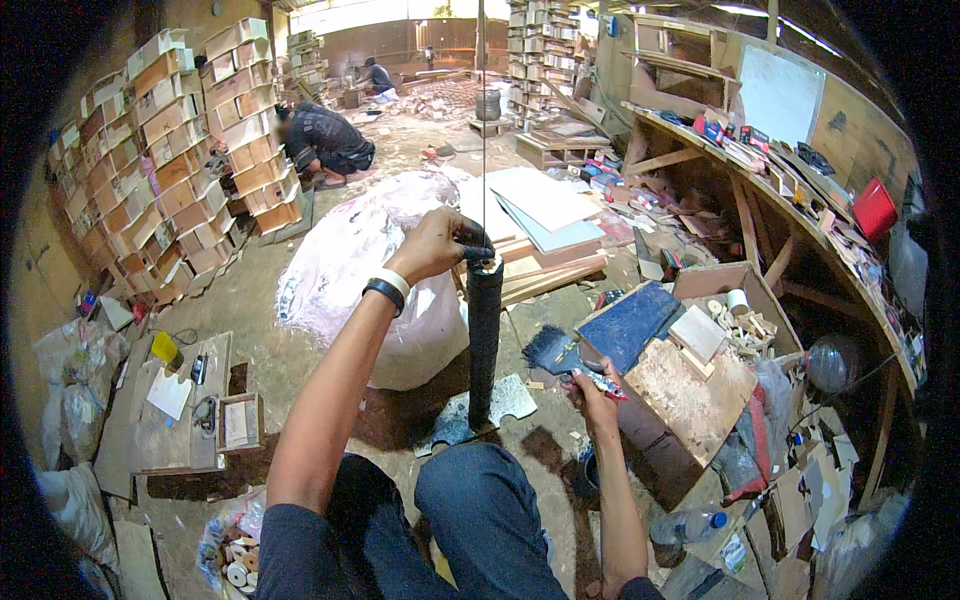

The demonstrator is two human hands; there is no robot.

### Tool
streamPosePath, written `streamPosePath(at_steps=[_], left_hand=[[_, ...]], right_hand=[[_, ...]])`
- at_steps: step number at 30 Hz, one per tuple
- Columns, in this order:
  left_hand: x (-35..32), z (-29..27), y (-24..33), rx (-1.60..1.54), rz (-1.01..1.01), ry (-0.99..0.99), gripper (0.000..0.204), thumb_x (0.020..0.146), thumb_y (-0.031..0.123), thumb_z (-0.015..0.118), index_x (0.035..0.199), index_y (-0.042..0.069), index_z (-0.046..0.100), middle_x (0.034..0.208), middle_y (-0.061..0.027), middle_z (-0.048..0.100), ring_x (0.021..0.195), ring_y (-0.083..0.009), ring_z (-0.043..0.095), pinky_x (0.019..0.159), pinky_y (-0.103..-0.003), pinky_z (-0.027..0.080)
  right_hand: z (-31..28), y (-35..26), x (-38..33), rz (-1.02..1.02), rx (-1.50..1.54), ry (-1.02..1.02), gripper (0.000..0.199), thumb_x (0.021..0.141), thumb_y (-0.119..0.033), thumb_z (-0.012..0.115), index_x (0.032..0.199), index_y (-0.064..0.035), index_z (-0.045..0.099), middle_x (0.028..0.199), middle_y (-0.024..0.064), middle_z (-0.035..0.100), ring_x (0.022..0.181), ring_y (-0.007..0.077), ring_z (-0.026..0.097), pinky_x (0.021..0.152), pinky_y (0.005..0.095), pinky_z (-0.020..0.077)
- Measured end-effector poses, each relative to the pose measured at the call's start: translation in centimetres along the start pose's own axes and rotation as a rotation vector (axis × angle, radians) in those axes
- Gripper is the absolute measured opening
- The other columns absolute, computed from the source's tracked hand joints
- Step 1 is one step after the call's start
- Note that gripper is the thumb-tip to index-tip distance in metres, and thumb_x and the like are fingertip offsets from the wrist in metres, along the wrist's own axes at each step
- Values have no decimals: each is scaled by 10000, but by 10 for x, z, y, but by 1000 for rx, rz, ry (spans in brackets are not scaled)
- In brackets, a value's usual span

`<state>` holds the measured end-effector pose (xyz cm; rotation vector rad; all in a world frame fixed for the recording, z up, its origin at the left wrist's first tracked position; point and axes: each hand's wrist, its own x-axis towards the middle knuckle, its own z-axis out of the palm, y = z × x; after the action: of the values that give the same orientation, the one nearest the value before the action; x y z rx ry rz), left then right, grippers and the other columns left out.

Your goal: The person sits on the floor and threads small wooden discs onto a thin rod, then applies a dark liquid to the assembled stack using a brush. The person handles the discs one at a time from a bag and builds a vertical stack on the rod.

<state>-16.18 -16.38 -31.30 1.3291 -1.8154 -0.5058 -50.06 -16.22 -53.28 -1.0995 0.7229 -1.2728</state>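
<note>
A tall, narrow black post (485,330) stands upright in front of my knees, with a thin wire (484,130) running up from its top. My left hand (440,245) is closed at the post's top end, fingertips pinched close to the wire. In my right hand (597,402) is a wide paintbrush (550,348), its dark bristles pointing left toward the post but apart from it. Under the post's lower end lies a pale board (515,398) with dark stains. A dark container (587,470) sits partly hidden beside my right forearm.
A large white sack (370,280) bulges behind the post. To the right stands a box (745,285) of wooden pieces; a long workbench (800,205) curves past it. Stacked wooden boxes (180,150) rise at left. A person (325,140) crouches beyond. A plastic bottle (690,525) lies lower right.
</note>
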Motion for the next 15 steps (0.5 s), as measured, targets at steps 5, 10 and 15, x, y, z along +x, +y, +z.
streamPosePath(at_steps=[5, 10, 15], left_hand=[[-1, 5, 9, 29, -6, 35, 169, 813, 142, 792, 911, 4, 798, 791, -121, 766, 680, -150, 688, 648, -315, 534], [-9, 7, 26, 171, -41, 133, 136, 829, 106, 787, 872, -24, 785, 769, -113, 758, 671, -149, 689, 647, -306, 545], [-9, 13, 35, 280, -16, 218, 182, 817, 155, 814, 852, -21, 780, 742, -121, 746, 644, -150, 676, 623, -309, 531]], right_hand=[[-8, 15, -13, -35, 69, -26, 221, 912, -22, 702, 1046, -19, 527, 981, 122, 678, 799, 203, 719, 714, 357, 646], [-12, 20, -19, 44, 78, 81, 294, 898, -33, 720, 1115, -20, 522, 983, 119, 676, 795, 202, 720, 690, 350, 645], [-26, 22, -22, 36, 52, 42, 242, 901, -38, 714, 1048, -47, 522, 956, 100, 670, 777, 186, 713, 678, 338, 644]])
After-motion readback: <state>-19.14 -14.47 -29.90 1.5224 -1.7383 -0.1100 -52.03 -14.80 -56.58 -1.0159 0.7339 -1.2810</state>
